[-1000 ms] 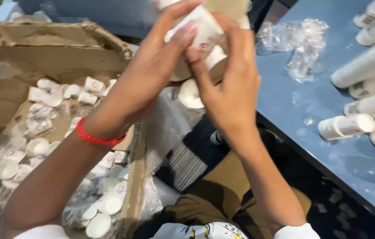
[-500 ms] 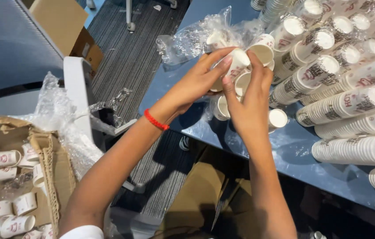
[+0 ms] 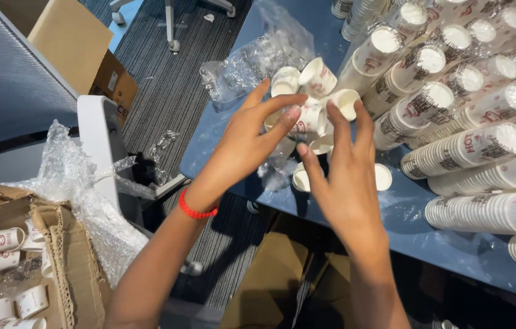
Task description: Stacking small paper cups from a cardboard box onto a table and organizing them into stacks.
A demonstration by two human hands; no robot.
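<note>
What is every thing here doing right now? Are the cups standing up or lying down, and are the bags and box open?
left hand: fingers spread, touching loose paper cups
right hand: fingers up, touching the same cups
loose paper cups: tumbled, unstacked
cup stacks: nested, lying on their sides on the blue table
plastic wrap: torn open, crumpled
cardboard box: open, small cups inside
bubble wrap: crumpled, hanging over the box
</note>
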